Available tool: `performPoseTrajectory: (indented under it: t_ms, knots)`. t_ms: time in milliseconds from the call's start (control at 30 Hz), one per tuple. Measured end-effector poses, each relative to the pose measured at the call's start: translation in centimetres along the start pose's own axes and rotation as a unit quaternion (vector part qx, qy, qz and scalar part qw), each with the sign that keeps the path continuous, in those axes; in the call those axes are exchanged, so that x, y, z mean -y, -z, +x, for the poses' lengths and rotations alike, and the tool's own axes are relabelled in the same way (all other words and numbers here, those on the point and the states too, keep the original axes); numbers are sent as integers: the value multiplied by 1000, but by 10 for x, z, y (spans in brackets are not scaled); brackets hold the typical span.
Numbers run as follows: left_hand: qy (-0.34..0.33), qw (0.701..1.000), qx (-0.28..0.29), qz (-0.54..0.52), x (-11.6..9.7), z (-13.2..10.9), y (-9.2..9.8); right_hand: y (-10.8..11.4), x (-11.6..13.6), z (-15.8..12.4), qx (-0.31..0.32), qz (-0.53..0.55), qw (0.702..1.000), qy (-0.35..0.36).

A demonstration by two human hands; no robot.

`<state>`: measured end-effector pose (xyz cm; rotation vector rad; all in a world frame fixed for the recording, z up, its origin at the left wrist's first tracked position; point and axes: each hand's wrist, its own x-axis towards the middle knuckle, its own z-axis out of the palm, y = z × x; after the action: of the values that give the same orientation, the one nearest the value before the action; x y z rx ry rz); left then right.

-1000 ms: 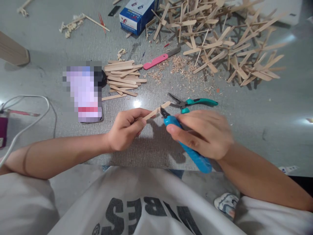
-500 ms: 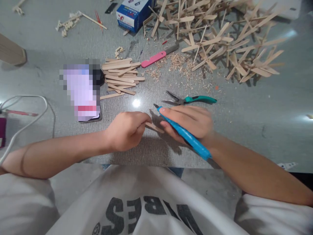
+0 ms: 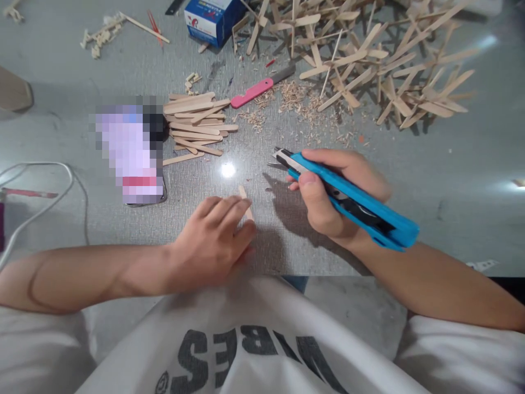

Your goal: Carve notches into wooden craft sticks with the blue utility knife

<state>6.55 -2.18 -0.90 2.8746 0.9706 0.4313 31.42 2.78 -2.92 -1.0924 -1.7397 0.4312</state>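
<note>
My left hand (image 3: 217, 235) is closed on a wooden craft stick (image 3: 243, 193) near the table's front edge; one end of the stick sticks out past the fingers and the rest is mostly covered. My right hand (image 3: 336, 191) grips a blue utility knife (image 3: 356, 202), its metal tip pointing up and left, held apart from the stick. Behind that hand, only the jaw tip of the pliers (image 3: 276, 164) shows. A bunch of loose craft sticks (image 3: 199, 123) lies ahead of my left hand.
A phone (image 3: 131, 153) with a blurred screen lies left of the sticks. Farther back are a pink-handled knife (image 3: 252, 93), wood shavings (image 3: 293, 96), a blue and white box (image 3: 213, 22) and a big pile of joined sticks (image 3: 369, 60). A white cable (image 3: 45, 208) curves at far left.
My right hand has moved right and turned, showing the utility knife's side and covering most of the pliers. My left hand has lowered and turned the stick from slanting rightward to pointing away from me.
</note>
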Motion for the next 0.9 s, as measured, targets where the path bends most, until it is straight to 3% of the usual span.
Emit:
performPoseTrajectory:
  t_ms: [133,300,500,633,900]
  knots:
    - [17,999,32,27,-7,-7,-6,-2,-3,0,5,17,1000,-9]
    - [41,997,64,12,2,-3,-14,-1,4,0,26,7,1000,-3]
    - [34,989,141,-31,12,5,-13,7,11,0,62,1,997,-35]
    - [50,982,176,-35,13,8,-9,7,13,4,102,-26,994,10]
    - [39,986,162,-19,11,6,-13,-5,8,0,127,-28,990,60]
